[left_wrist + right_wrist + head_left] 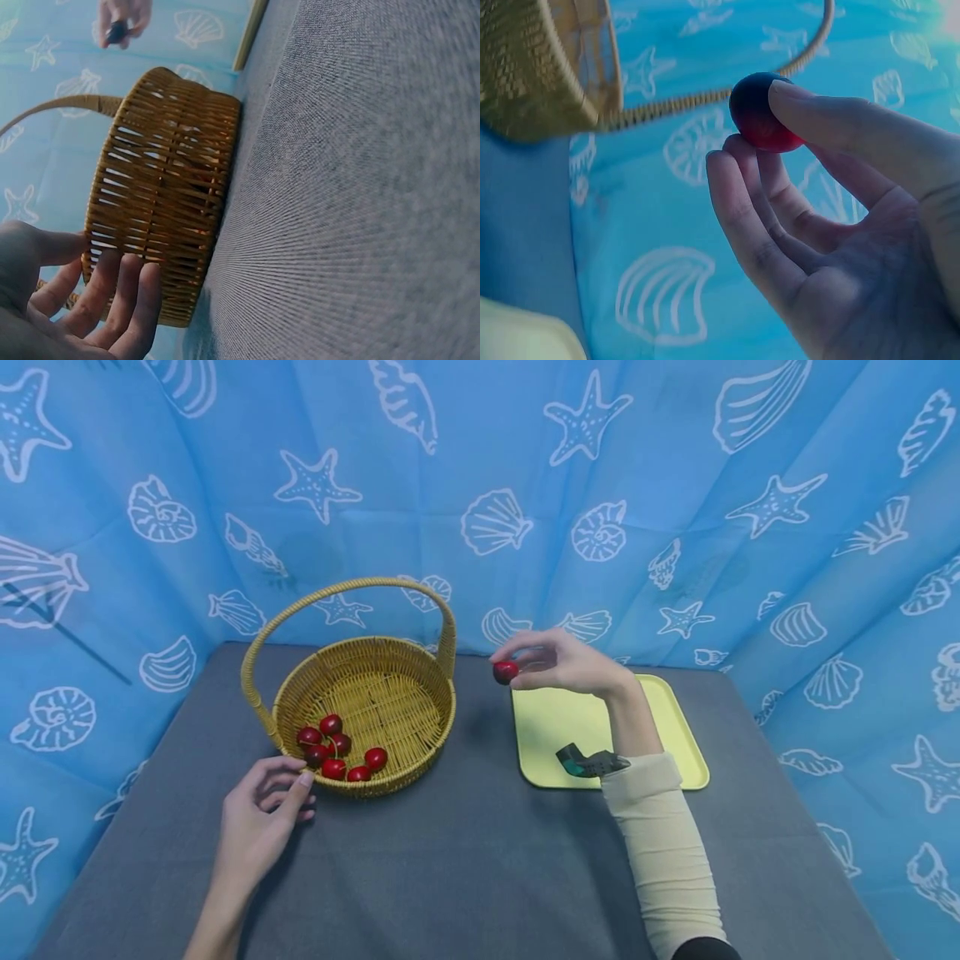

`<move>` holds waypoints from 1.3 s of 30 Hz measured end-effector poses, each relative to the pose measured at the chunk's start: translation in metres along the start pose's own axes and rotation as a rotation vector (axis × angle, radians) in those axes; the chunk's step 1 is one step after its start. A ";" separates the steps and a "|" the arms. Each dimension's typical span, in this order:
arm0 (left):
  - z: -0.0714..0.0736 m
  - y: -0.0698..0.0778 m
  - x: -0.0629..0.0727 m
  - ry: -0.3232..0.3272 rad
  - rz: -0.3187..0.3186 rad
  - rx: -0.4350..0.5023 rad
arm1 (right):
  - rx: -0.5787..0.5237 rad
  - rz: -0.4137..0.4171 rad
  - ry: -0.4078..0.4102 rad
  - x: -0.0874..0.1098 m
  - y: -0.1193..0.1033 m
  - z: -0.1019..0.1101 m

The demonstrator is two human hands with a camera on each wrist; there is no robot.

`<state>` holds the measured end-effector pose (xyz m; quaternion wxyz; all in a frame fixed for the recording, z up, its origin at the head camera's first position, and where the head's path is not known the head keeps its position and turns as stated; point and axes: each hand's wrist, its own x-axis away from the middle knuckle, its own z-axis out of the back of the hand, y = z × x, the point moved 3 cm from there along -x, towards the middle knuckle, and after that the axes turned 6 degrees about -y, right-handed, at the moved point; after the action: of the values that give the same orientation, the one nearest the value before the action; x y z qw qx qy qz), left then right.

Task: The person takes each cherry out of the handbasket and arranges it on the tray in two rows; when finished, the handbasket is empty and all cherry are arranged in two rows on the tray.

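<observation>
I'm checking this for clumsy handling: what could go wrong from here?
The round, glossy cherry pinched in the right hand might slip and roll away. If it moves left, that hand could bump the arched handle of the wicker basket. The left hand touches the basket's near-left side; a tug there might tilt it.

- A basket [382,706] stands on the left part of the surface [450,868].
- Cherries [333,768] lie inside the basket, toward its near left side.
- The left hand [262,822] touches the basket's near left rim.
- A tray [684,739] lies right of the basket, apart from it.
- The right hand [564,662] holds one cherry [506,673] in the air between basket and tray.
- A curtain [465,452] hangs behind the surface and along both sides.
</observation>
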<state>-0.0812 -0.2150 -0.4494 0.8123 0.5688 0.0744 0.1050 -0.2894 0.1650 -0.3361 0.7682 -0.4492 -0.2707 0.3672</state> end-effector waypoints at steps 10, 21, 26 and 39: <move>0.000 0.000 0.001 -0.004 0.003 -0.001 | 0.008 -0.142 0.134 0.026 0.045 0.026; 0.001 0.000 0.000 -0.012 0.023 0.018 | 0.042 -0.246 0.183 0.032 0.098 0.037; 0.000 0.000 0.000 -0.014 0.024 0.007 | 0.015 -0.270 0.181 0.031 0.117 0.035; 0.000 0.000 -0.001 -0.015 0.014 0.010 | 0.121 -0.305 0.165 0.026 0.140 0.029</move>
<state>-0.0817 -0.2154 -0.4490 0.8094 0.5740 0.0646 0.1060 -0.3408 0.2455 -0.4449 0.8600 -0.3847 -0.2494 0.2240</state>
